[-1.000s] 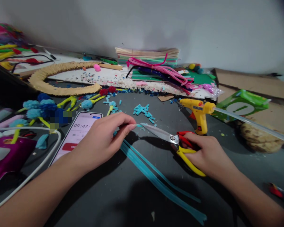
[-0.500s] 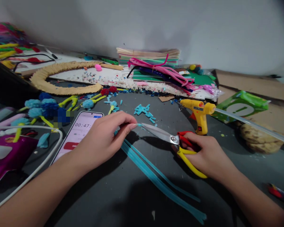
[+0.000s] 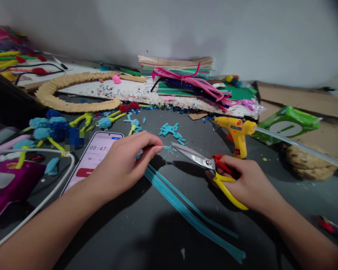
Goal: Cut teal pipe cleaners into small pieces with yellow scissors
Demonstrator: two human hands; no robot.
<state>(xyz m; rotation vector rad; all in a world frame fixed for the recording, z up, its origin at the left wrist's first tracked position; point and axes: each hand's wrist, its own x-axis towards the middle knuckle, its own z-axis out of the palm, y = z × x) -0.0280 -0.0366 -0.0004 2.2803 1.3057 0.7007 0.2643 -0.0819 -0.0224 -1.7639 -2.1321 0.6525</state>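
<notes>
My left hand (image 3: 138, 157) pinches a light blue pipe cleaner (image 3: 166, 147) between thumb and fingertips, with only its short tip showing. Further light blue pipe cleaners (image 3: 180, 200) stretch from beneath that hand toward the lower right; whether the hand holds these too is hidden. My right hand (image 3: 243, 180) is wrapped round the red and yellow handles of a pair of scissors (image 3: 194, 155). Their blades look nearly closed and point left, a small gap from the pinched tip. Fine blue fluff shows just below the tip. Behind it, cut blue pieces (image 3: 170, 129) lie in a loose pile.
A phone (image 3: 98, 150) showing a timer lies partly under my left arm. To the right stand a yellow glue gun (image 3: 236, 133) and a green packet (image 3: 288, 125). Blue pompom flowers (image 3: 49, 127) and a white cable (image 3: 53, 195) lie left; pink pipe cleaners (image 3: 186, 78) rest behind.
The scissors have drawn slightly right, away from the pinched tip. Blue fluff now shows beneath the tip, and a little more of it sticks out. My left hand has stayed put.
</notes>
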